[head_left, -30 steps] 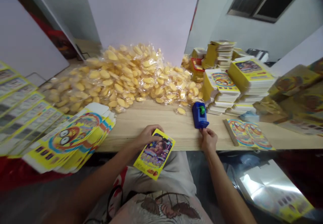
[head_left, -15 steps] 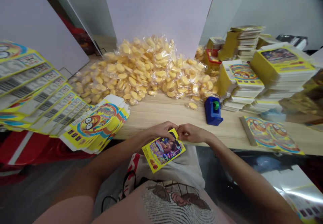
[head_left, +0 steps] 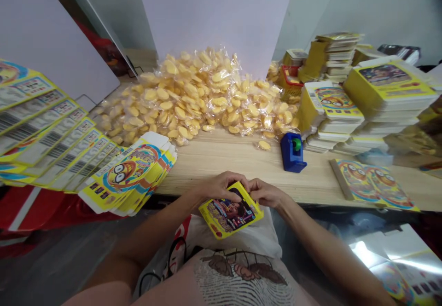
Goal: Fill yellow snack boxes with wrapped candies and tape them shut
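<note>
A small yellow printed box (head_left: 230, 216) is held over my lap at the table's front edge, its picture side up and tilted. My left hand (head_left: 226, 186) is closed around its far left side, the thumb lying on the printed face. At the far right corner, the fingers of my right hand (head_left: 264, 193) are pinched against the box's edge. The fingertips under and behind the box are hidden. Beyond the hands stands a blue tape dispenser (head_left: 292, 153) with a green core.
A heap of clear bags with yellow oval pieces (head_left: 200, 96) covers the table's back. Flat printed cartons (head_left: 127, 175) fan out at left. Stacks of yellow cartons (head_left: 333, 112) stand at right, near a red-rimmed basket (head_left: 290, 83). Two printed boxes (head_left: 375, 184) lie at front right.
The box, flat-looking before, now shows thickness along its right side. Both hands have come slightly down and right with it, and the right fingers have shifted along its edge.
</note>
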`<state>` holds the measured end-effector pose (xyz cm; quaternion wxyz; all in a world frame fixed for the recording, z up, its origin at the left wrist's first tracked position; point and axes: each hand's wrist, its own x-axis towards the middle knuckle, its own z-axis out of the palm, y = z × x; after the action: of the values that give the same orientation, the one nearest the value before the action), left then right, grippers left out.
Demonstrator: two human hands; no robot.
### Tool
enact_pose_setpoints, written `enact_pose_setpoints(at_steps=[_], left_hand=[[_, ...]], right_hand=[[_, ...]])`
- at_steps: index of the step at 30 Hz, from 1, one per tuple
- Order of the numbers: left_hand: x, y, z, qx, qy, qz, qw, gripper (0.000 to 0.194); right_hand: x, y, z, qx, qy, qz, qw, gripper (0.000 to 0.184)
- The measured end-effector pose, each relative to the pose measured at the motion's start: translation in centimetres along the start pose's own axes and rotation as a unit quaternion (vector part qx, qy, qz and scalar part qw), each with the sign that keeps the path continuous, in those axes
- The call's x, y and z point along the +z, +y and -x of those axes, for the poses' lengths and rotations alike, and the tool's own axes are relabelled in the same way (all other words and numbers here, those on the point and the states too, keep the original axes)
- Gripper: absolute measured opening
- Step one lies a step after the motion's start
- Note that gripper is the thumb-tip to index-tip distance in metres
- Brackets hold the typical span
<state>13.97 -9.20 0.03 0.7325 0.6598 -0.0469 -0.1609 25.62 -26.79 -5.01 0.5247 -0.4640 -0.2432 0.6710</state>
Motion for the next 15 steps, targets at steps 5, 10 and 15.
enact_pose_setpoints(at_steps=[5, 10, 15], left_hand=[[0.5, 0.7, 0.8, 0.005, -0.006, -0.002, 1.000, 0.035], [0.9, 0.8, 1.0, 0.008, 0.125, 0.070, 0.990, 0.048], [2.7, -1.2, -1.1, 0.105, 0.293, 0.195, 0.930, 0.045]], right_hand=[[0.0, 1.0, 0.5, -0.002, 0.052, -0.050, 0.997, 0.045], [0.9, -2.5, 3.0, -0.124, 0.077, 0.072, 0.987, 0.052], [4.1, 0.3, 5.2, -0.178, 0.167, 0.013, 0.970, 0.058]])
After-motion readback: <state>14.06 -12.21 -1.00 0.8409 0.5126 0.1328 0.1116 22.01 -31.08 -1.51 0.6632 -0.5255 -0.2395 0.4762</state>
